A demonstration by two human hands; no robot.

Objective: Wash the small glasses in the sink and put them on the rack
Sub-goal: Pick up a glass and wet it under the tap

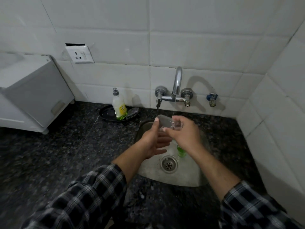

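Over the sink (pixel 194 177), both hands (pixel 170 138) tilt a glass (pixel 165 121).

Lighting: dim, cool and grey throughout, source out of frame. Shadows: the tap (pixel 176 83) throws a soft arched shadow rightward onto the tiled wall (pixel 198 47); the soap bottle (pixel 118 105) likewise casts shadow to its right. Glare: small highlights on the tap's chrome; faint sheen on the sink (pixel 189 176) floor. Blur: motion smear across the dark tabletop (pixel 49 154) and the checked sleeves (pixel 85 199). Distortion: wide-angle bending of tile lines toward the edges, strongest at right.
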